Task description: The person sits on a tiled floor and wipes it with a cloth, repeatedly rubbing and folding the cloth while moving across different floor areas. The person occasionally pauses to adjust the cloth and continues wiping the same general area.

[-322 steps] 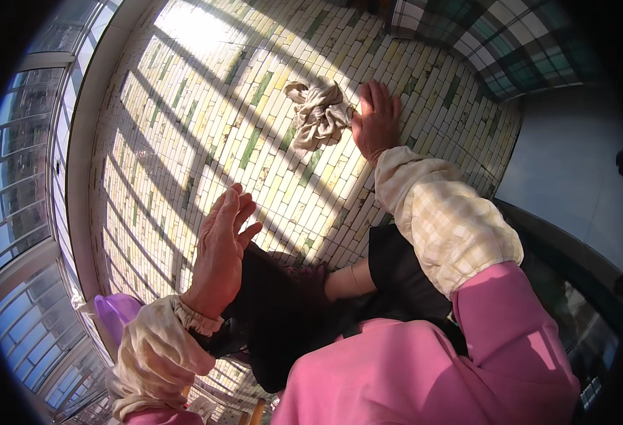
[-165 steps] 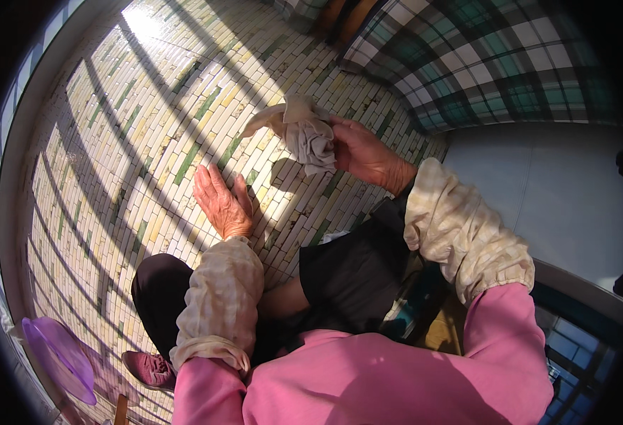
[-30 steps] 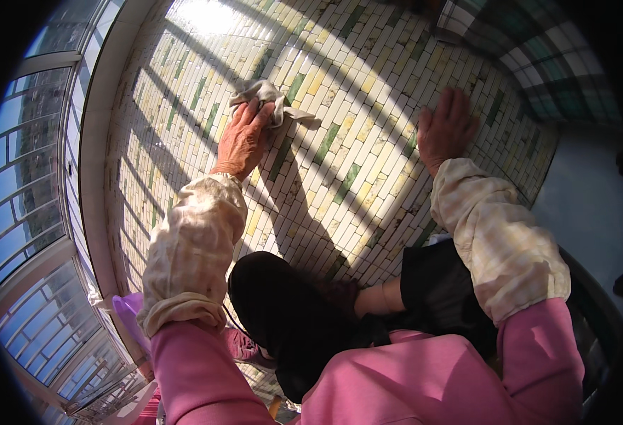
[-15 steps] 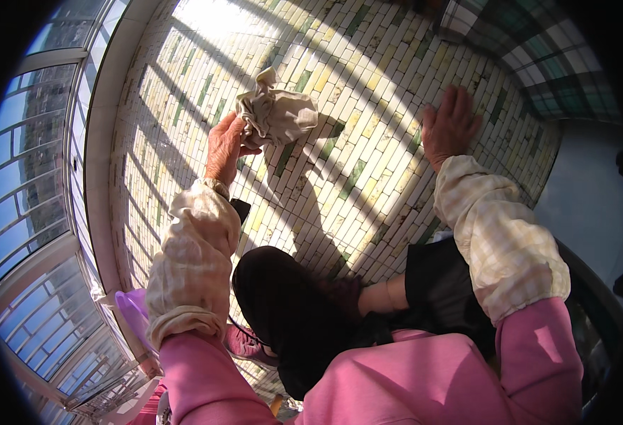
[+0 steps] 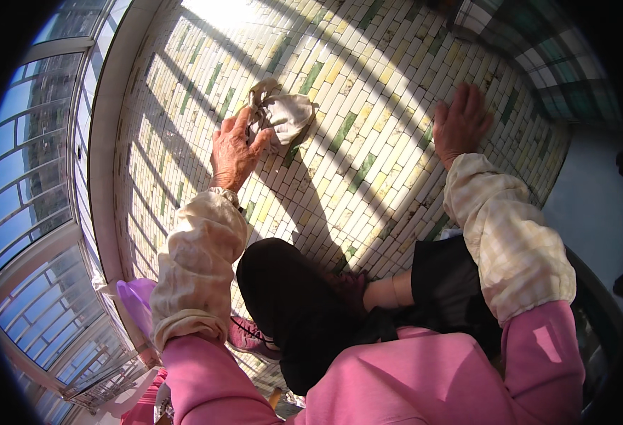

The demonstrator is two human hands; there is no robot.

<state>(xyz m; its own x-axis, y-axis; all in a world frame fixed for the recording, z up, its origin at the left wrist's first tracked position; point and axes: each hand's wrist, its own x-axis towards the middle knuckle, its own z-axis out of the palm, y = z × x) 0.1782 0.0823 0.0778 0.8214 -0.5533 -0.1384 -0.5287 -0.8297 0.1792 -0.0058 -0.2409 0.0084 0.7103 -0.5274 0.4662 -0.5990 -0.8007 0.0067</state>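
Note:
A crumpled off-white cloth (image 5: 288, 117) lies against the tiled floor (image 5: 368, 134) ahead of me, bunched at its left side. My left hand (image 5: 238, 147) grips that bunched edge, its fingers bent over the fabric; the fingertips are partly hidden in the folds. Off to the right, my right hand (image 5: 461, 122) rests on the tiles with the fingers stretched out and nothing in them. Pale checked sleeve covers wrap both forearms.
Barred windows (image 5: 28, 156) and a sill run along the left. A green-and-white checked cloth (image 5: 538, 53) hangs at the upper right. My bent knee (image 5: 269, 283) and pink shoe (image 5: 248, 334) are close below. A purple bag (image 5: 136, 301) sits at lower left.
The cloth has come down and flattened somewhat, its raised corner now lower. My left hand has turned more over it. My right hand stays spread on the floor.

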